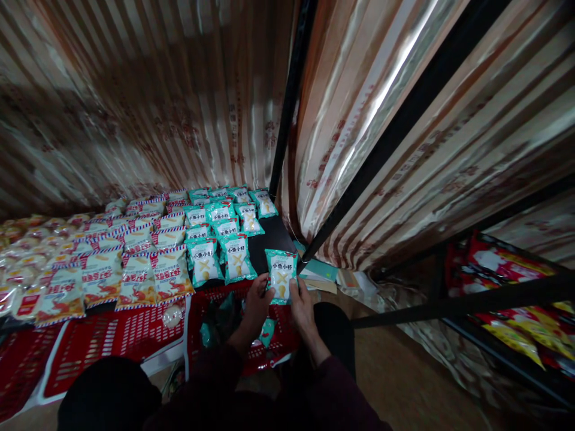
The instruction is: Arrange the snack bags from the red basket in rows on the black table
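Note:
Both my hands hold one teal snack packet upright by its lower corners. My left hand pinches the bottom left corner, my right hand the bottom right. The packet hovers over the front edge of a dark shelf, just right of rows of matching teal packets. Below my hands sits a red plastic basket with a few more teal packets inside.
White-and-red snack packets fill the shelf's left part. Flat red baskets lie at lower left. A striped shiny curtain hangs behind. Black rack bars cross on the right, with red and yellow packets below.

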`<state>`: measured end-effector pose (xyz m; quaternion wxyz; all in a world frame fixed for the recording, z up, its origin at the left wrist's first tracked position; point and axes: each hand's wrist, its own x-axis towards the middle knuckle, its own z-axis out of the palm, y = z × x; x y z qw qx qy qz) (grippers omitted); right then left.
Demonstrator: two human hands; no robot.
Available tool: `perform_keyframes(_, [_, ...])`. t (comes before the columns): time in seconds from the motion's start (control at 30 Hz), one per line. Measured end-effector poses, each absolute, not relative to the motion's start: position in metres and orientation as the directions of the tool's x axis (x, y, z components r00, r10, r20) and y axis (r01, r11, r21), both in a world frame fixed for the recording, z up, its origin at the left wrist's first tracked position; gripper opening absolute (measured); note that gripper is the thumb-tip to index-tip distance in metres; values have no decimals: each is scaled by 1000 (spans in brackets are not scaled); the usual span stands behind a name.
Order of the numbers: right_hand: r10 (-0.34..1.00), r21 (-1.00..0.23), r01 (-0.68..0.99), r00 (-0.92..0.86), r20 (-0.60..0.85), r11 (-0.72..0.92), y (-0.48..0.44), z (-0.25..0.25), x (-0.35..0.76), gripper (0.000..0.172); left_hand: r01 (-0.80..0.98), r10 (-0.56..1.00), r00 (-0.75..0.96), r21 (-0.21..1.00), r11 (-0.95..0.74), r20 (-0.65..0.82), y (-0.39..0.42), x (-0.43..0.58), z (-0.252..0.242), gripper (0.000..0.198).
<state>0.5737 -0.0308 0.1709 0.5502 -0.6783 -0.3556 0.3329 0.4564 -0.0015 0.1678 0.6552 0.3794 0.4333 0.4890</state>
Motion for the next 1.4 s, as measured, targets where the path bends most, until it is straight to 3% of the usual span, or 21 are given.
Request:
perform_keyframes(0.37, [860,-987,146,510,16,-68,13,184,580,59,-273,988,21,949,155,-155,32,472,181,40])
perform_keyframes(0.7, [851,-963,269,506,140,-2,45,181,593,62,-175,989,-116,982,69,-90,64,486,185,39])
perform_keyframes(1.1, [832,-934,358,519,199,0,76,169,598,56,-161,975,-198,984,72,-104,106,507,186,34])
perform_keyframes(1.4, [820,-898,439,502,276,34,95,168,600,53,117,964,-261,990,79,-47,124,516,193,33])
